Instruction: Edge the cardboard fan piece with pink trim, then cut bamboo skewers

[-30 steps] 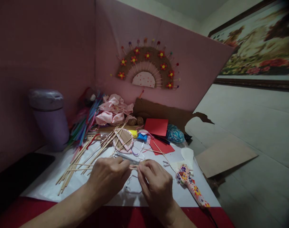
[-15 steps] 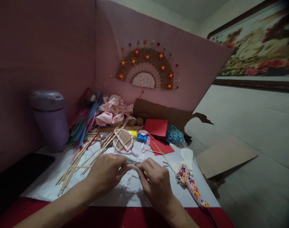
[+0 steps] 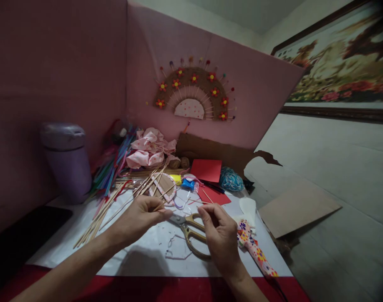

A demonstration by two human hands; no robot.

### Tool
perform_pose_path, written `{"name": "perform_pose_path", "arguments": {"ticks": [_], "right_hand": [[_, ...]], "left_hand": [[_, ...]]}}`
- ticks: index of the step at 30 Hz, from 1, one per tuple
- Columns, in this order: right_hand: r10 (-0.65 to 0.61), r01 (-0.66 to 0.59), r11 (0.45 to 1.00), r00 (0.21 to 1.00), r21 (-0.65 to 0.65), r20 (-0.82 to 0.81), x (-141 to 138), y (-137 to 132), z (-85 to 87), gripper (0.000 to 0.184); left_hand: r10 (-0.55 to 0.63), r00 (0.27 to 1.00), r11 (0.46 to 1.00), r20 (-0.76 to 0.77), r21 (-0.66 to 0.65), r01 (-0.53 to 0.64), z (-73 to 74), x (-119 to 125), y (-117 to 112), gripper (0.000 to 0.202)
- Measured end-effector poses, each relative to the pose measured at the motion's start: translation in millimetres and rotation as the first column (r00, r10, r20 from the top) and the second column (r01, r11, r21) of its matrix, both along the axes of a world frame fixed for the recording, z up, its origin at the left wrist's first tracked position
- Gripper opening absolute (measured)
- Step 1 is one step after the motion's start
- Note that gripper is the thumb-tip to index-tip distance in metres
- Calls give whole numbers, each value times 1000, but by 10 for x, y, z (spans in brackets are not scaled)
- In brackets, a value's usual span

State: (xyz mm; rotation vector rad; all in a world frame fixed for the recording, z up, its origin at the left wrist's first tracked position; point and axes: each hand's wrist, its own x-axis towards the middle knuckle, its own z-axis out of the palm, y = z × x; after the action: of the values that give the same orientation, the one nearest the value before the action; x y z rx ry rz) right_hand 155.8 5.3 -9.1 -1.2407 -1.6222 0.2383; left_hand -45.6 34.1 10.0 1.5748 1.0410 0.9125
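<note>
My left hand [image 3: 140, 217] hovers over the white sheet [image 3: 138, 256], thumb and fingers pinched on a thin wooden stick [image 3: 160, 206]. My right hand [image 3: 221, 237] is just to its right with the fingers curled and thumb and forefinger close together; what they pinch, if anything, is too small to see. Between and below the hands lie scissors [image 3: 189, 235] with gold handles, blades pointing toward my left hand. The right hand's fingers hang over the scissors' handles.
A pile of wooden sticks [image 3: 109, 209] fans out at left beside a lilac lidded container [image 3: 67, 161]. Behind are coloured straws [image 3: 111, 167], pink cloth [image 3: 149, 151], red paper [image 3: 207, 169], a blue-green ball [image 3: 231, 179] and a flowered strip [image 3: 254, 249]. A decorated fan [image 3: 193, 94] hangs on the pink board.
The hands have drawn apart and lifted slightly, uncovering the gold-handled scissors on the sheet. The stick stays with my left hand; my right hand has moved right.
</note>
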Motion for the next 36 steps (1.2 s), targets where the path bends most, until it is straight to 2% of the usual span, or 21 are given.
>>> {"name": "perform_pose_path", "arguments": {"ticks": [3, 6, 10, 12, 14, 18, 20, 22, 25, 28, 30, 33, 34, 36], "right_hand": [[-23, 23, 1000, 994, -2, 108, 32, 71, -46, 14], [-25, 14, 999, 948, 38, 317, 68, 140, -80, 18], [-193, 123, 977, 856, 174, 479, 161, 257, -117, 30], [-248, 179, 967, 826, 182, 507, 185, 299, -147, 33], [-242, 184, 970, 813, 161, 530, 167, 308, -185, 32], [-170, 98, 982, 822, 159, 543, 53, 247, -244, 24], [-151, 65, 982, 830, 176, 537, 10, 216, -255, 21], [-143, 51, 982, 834, 184, 533, -6, 201, -259, 19], [-139, 51, 983, 838, 177, 528, 6, 203, -265, 17], [-129, 45, 984, 845, 172, 519, 27, 209, -277, 15], [-123, 36, 984, 851, 177, 510, 34, 208, -286, 14], [-120, 30, 982, 858, 184, 500, 36, 203, -291, 14], [-120, 30, 982, 859, 186, 498, 35, 201, -290, 13], [-119, 29, 982, 861, 185, 495, 29, 197, -289, 13]], "left_hand": [[-5, 999, 996, 43, -85, 9, -17, -2, 29, 34], [-17, 995, 989, 97, -142, 31, -11, 23, 4, 36], [7, 952, 977, 307, -206, 60, -6, 41, -16, 42], [28, 911, 982, 412, -183, 53, 6, 20, 7, 35], [67, 873, 991, 484, -131, -3, 33, -22, 46, 28], [146, 783, 976, 605, 44, -215, 89, -120, 127, 18], [138, 775, 957, 617, 119, -265, 78, -143, 153, 16], [114, 835, 959, 538, 161, -235, 24, -137, 173, 16], [105, 959, 963, 265, 213, -164, -106, -96, 197, 22], [193, 981, 932, 23, 308, -191, -190, -66, 211, 28], [253, 963, 911, -95, 358, -204, -170, -81, 219, 30], [345, 913, 888, -217, 390, -242, -29, -204, 248, 31], [404, 881, 871, -246, 396, -290, 34, -277, 266, 32], [538, 731, 828, -419, 425, -366, 147, -462, 315, 32]]}}
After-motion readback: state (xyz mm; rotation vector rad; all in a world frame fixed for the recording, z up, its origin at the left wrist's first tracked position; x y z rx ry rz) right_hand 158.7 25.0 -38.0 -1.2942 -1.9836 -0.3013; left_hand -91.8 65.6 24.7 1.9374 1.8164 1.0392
